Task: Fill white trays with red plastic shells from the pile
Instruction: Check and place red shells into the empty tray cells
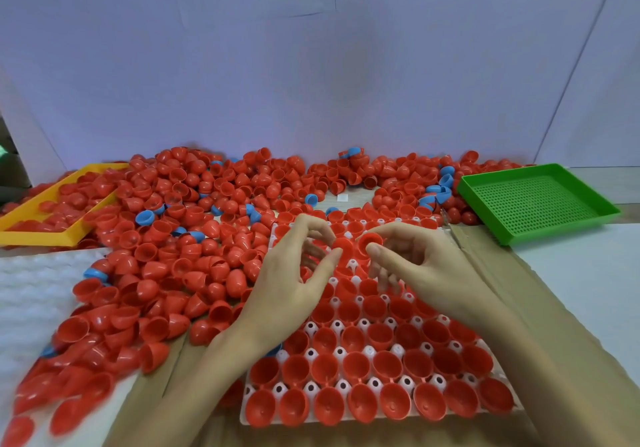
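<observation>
Spilling from the sprawling pile of red plastic shells (180,224) onto the white moulded tray (377,328) could jam sockets; left hand (298,266) and right hand (415,259) each pinch one shell, and either could slip.

Tray (381,420) at near centre of table (588,273), shells seated in its cells. Pile of loose shells (166,238) to its left and behind it. Flat bin (38,235) at far left, shells in it. Perforated basket (540,204) at far right. Upright board (311,82) behind all.
</observation>
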`<state>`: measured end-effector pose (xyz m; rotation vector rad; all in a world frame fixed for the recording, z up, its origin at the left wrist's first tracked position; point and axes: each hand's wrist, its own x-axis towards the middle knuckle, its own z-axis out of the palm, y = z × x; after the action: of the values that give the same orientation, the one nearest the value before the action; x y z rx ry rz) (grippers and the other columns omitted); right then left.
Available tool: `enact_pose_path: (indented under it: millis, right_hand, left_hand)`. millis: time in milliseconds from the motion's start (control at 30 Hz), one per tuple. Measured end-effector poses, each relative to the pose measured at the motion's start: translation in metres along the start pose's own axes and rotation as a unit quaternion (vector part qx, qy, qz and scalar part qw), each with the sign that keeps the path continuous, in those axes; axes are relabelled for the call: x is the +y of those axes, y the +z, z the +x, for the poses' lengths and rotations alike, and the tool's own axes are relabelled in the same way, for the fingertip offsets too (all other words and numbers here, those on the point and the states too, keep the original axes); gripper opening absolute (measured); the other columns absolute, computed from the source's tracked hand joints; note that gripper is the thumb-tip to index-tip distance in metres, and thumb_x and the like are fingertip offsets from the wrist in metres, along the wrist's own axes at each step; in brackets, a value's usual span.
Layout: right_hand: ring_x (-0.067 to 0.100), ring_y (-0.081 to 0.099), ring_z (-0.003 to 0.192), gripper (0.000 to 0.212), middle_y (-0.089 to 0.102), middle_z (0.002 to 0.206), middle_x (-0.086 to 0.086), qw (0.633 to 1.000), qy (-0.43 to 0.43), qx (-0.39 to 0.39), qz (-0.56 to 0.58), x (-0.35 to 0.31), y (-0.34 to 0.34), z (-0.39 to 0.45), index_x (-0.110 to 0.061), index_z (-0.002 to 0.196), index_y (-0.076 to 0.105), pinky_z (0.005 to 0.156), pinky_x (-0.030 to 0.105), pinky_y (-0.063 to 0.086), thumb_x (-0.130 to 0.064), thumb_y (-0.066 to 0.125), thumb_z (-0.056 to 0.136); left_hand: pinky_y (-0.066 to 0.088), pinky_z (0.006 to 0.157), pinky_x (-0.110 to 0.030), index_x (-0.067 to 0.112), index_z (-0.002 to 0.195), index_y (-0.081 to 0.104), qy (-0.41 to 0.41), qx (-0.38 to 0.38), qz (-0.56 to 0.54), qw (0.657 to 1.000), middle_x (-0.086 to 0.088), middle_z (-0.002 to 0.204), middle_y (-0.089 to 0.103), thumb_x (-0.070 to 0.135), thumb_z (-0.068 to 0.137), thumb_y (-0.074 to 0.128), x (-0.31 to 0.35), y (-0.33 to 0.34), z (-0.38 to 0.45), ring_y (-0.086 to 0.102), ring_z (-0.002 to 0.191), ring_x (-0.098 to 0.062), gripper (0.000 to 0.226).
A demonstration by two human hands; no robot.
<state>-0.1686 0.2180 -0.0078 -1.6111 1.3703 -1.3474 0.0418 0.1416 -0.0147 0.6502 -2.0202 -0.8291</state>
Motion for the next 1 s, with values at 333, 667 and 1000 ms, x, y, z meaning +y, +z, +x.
enact_pose_path:
  millis: [333, 667, 1000]
  right_hand:
    - [0.009, 0.058, 0.057, 0.023, 0.062, 0.065, -0.005, 0.997, 0.008, -0.047, -0.062, -0.001, -0.001, -0.002, -0.018, 0.109, 0.076, 0.057, 0.019, 0.047, -0.024, 0.054, 0.109]
    - [0.015, 0.053, 0.058, 0.034, 0.06, 0.07, 0.002, 0.992, 0.056, 0.108, 0.035, 0.004, -0.041, 0.003, -0.013, 0.111, 0.076, 0.053, 0.024, 0.042, -0.028, 0.046, 0.113]
    - [0.014, 0.048, 0.055, 0.039, 0.058, 0.067, 0.002, 0.986, 0.098, 0.117, 0.073, 0.015, -0.052, 0.006, 0.002, 0.113, 0.072, 0.053, 0.019, 0.041, -0.026, 0.045, 0.112]
  left_hand:
    - [0.056, 0.082, -0.019, 0.037, 0.127, 0.059, 0.065, -0.083, 0.028, 0.994, 0.011, 0.088, 0.071, 0.026, 0.098, 0.073, 0.002, 0.006, -0.008, 0.074, 0.086, -0.012, 0.033]
    - [0.057, 0.079, -0.025, 0.022, 0.103, 0.073, 0.072, -0.09, 0.067, 0.991, 0.015, 0.083, 0.073, 0.016, 0.094, 0.077, 0.035, 0.028, -0.001, 0.073, 0.083, -0.007, 0.012]
    - [0.044, 0.085, -0.037, 0.021, 0.091, 0.066, 0.229, -0.236, 0.185, 0.926, 0.005, 0.098, 0.053, 0.038, 0.087, 0.069, 0.092, 0.107, 0.0, 0.047, 0.093, -0.014, 0.017]
